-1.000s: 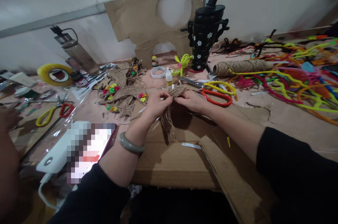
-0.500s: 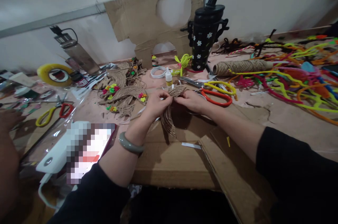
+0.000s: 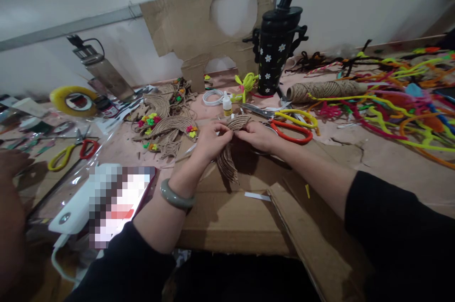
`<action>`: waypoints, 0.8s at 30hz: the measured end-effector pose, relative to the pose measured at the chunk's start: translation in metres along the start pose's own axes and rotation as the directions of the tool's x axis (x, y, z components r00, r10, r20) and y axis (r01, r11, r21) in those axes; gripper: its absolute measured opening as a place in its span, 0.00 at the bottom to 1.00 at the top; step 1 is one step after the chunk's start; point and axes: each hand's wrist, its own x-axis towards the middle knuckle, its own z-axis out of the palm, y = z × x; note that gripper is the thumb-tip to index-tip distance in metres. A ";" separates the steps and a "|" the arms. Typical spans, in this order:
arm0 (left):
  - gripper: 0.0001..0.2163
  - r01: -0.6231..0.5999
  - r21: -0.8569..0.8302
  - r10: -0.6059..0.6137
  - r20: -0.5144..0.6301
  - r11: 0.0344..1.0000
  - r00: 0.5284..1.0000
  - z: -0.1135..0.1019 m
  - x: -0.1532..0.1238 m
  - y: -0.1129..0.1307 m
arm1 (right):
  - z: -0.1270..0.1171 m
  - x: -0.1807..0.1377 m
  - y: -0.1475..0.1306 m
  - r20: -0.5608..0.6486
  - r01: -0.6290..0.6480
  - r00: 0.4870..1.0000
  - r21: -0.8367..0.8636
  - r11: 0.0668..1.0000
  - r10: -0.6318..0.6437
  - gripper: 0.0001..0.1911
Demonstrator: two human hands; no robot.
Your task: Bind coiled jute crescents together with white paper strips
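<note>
Left hand point(image 3: 213, 140), frame centre: thumb and fingers pinched on curved twine strip point(image 3: 226, 164). Right hand point(image 3: 259, 137) pinches same strip just beside it, probably so both hands steady the bend. Strip's tail points down toward lower centre, above cardboard point(image 3: 227, 209), likely there as work surface. Small bottle point(image 3: 226, 105) and scissors point(image 3: 272, 114) sit near hands, presumably for easy reach. Counts: 1 strip held, 2 scissors (second scissors point(image 3: 80, 139) at left), 1 small bottle, 1 twine roll point(image 3: 325, 89) upper right, 1 black cup point(image 3: 275, 50) upper centre-right

Black flowered tumbler point(image 3: 272, 58), bottle point(image 3: 109, 75), phone point(image 3: 132, 200)
</note>
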 end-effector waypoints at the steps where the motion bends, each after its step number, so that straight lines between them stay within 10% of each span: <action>1: 0.04 -0.004 0.011 0.004 -0.001 1.000 1.000 0.000 0.000 0.000 | 0.000 0.000 0.000 -0.005 -0.008 1.000 -0.012 1.000 0.008 0.09; 17: 0.04 -0.025 0.014 0.026 -0.024 1.000 0.999 0.001 0.000 -0.001 | 0.003 0.000 -0.005 -0.052 -0.088 0.995 -0.095 0.992 0.084 0.08; 24: 0.04 0.035 -0.173 -0.038 -0.016 0.984 0.999 0.001 0.001 -0.001 | 0.004 0.003 0.008 -0.022 -0.083 0.996 0.159 0.984 0.087 0.08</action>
